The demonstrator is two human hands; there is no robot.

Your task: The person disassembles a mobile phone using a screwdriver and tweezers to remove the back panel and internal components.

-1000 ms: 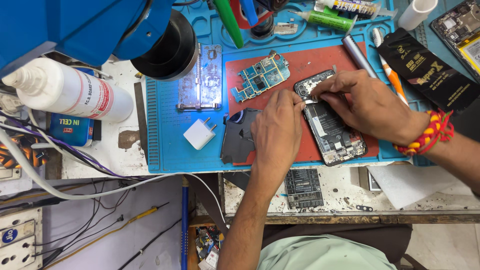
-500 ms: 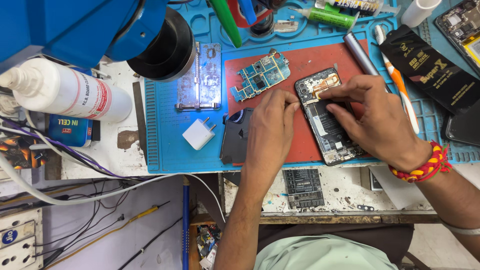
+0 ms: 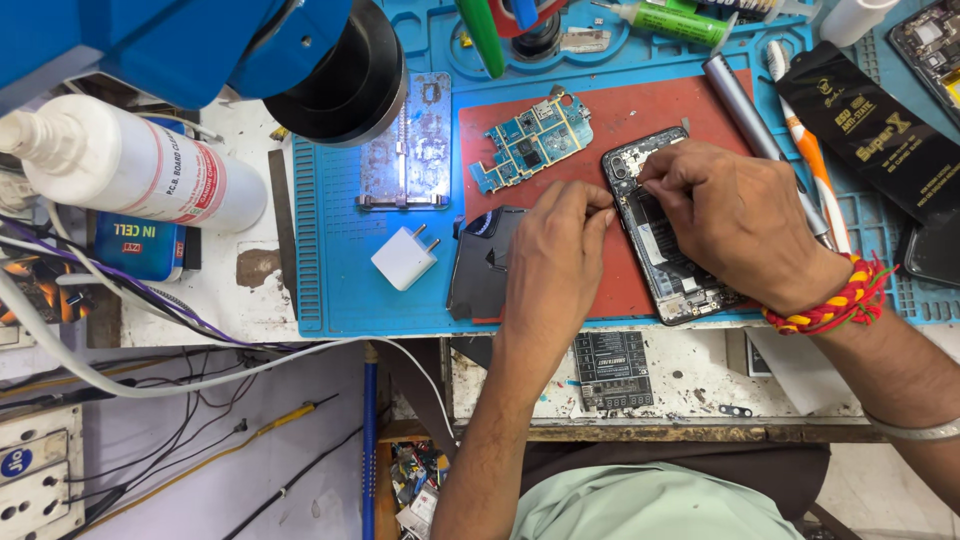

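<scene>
Head view: the right hand (image 3: 745, 225) rests on the opened smartphone (image 3: 665, 250), fingertips pressed together at its upper half; what they pinch cannot be told. The left hand (image 3: 555, 265) lies just beside the phone's left edge, fingers curled, fingertips near the right hand's. The phone lies tilted on the red mat (image 3: 610, 130). Since half a second ago both hands have kept their places on the phone. A blue circuit board (image 3: 530, 140) lies above the left hand, a white charger plug (image 3: 403, 258) well to its left.
</scene>
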